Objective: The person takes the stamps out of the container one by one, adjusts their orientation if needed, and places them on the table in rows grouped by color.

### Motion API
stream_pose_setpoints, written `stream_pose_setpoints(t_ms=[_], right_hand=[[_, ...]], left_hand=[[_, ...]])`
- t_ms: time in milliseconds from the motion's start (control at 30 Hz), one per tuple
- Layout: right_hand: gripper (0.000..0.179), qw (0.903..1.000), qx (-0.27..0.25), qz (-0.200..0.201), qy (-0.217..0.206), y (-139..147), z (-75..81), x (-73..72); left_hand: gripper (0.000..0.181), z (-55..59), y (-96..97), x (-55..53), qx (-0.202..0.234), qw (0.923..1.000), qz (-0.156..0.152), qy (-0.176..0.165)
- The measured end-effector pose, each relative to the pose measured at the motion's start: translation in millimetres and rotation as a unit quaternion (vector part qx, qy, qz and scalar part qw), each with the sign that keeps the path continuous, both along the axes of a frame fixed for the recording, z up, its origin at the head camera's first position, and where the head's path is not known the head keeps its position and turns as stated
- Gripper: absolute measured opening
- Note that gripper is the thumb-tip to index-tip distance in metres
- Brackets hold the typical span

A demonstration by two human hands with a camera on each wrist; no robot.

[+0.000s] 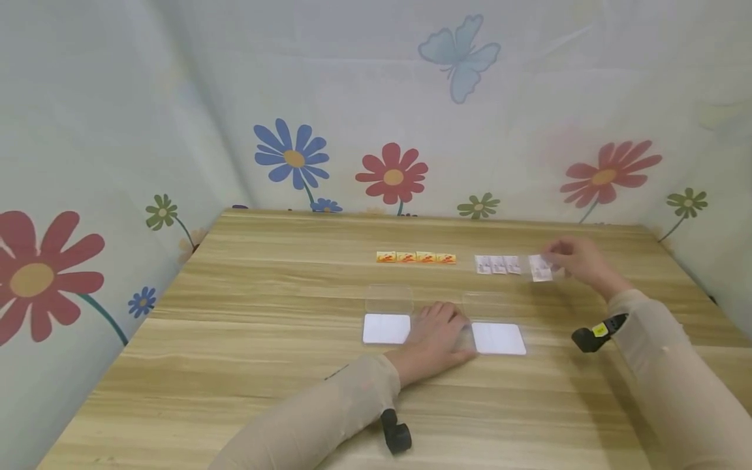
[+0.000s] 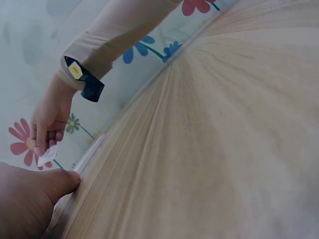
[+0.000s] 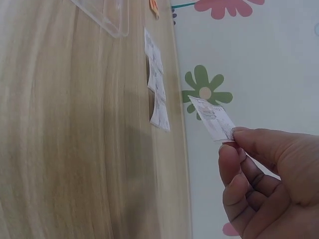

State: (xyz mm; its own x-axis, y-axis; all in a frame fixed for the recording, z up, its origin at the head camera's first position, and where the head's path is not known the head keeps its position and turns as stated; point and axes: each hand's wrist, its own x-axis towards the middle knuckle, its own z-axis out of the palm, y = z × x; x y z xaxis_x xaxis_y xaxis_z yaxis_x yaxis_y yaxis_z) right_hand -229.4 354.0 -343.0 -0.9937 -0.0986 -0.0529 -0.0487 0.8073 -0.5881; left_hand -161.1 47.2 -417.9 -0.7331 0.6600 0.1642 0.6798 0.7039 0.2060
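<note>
My right hand (image 1: 578, 261) pinches a small white printed paper slip (image 3: 214, 119) by one edge between thumb and fingers, above the table. Just left of it lies a row of three similar white slips (image 1: 497, 264), slightly curled in the right wrist view. Farther left, several yellow-and-orange slips (image 1: 416, 258) form another row. My left hand (image 1: 437, 336) rests between two flat boxes with clear lids laid back, a left box (image 1: 384, 328) and a right box (image 1: 499, 338), both white inside. Its fingers are spread loosely, with the thumb at the right box's near corner.
The wooden table (image 1: 235, 313) reaches back to a white curtain (image 1: 329, 78) printed with flowers and a butterfly. Black wrist cameras hang below both sleeves, the left camera (image 1: 396, 434) low over the tabletop and the right camera (image 1: 590, 338) farther back.
</note>
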Motion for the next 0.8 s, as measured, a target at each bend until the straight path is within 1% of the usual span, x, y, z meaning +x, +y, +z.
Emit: stream_pose_setpoints(t_ms=[167, 367, 500, 700, 800], right_hand=[[0.034, 1.0000, 0.002, 0.001, 0.002, 5.8, -2.0, -4.7], [0.033, 1.0000, -0.003, -0.003, -0.002, 6.9, -4.8, -9.4], [0.034, 0.9999, -0.004, -0.011, -0.004, 7.4, -9.1, -12.5], [0.038, 0.9994, -0.012, -0.028, -0.018, 9.3, -17.1, -16.5], [0.038, 0.9994, -0.011, -0.029, -0.017, 9.3, -19.2, -18.5]], left_hand=[[0.048, 2.4, 1.0, 1.8, -0.004, 1.0000, 0.001, -0.003], [0.048, 1.9, 0.7, 1.5, -0.007, 1.0000, 0.005, 0.001], [0.047, 1.2, 0.2, 0.9, -0.003, 1.0000, 0.003, 0.004], [0.048, 0.0, 0.6, 0.5, -0.001, 1.0000, 0.000, 0.003], [0.048, -0.8, 1.1, 0.2, -0.002, 1.0000, 0.001, 0.003]])
